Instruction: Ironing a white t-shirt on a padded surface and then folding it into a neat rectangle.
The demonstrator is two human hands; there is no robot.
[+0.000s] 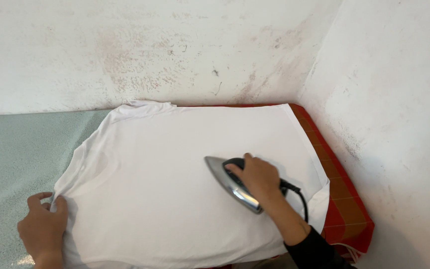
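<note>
Stained white walls (215, 45) (corner), green surface (21, 149)

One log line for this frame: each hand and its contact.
right hand grips iron on white shirt | left hand pinches shirt edge

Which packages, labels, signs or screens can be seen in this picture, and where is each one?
None are in view: only a white shirt on a red checked cloth, an iron under the right hand, and the left hand pinching the shirt edge.
</note>
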